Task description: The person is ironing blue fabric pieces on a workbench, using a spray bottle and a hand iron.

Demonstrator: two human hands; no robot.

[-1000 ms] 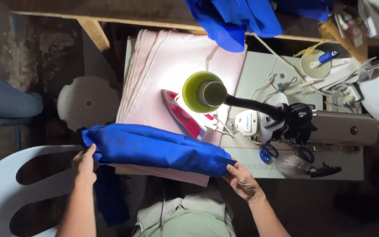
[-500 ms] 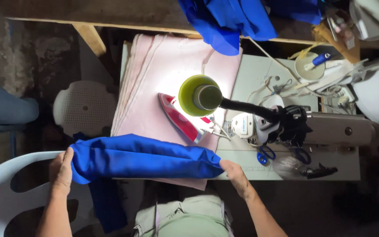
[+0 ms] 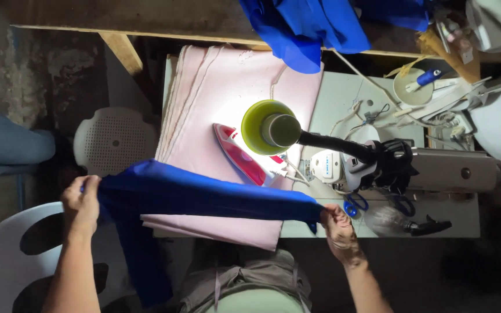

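Hands: L [image 3: 80, 200] + R [image 3: 336, 223] both pinch-closed on blue cloth [image 3: 204, 196] ends | taut

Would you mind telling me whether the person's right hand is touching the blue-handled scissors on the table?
Apart. The head view shows the right hand gripping the end of the blue cloth, with a strip of table between it and the blue-handled scissors.

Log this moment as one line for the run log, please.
left hand: grip on one end of blue cloth | right hand: grip on other end | cloth stretched over pink board | iron resting on board
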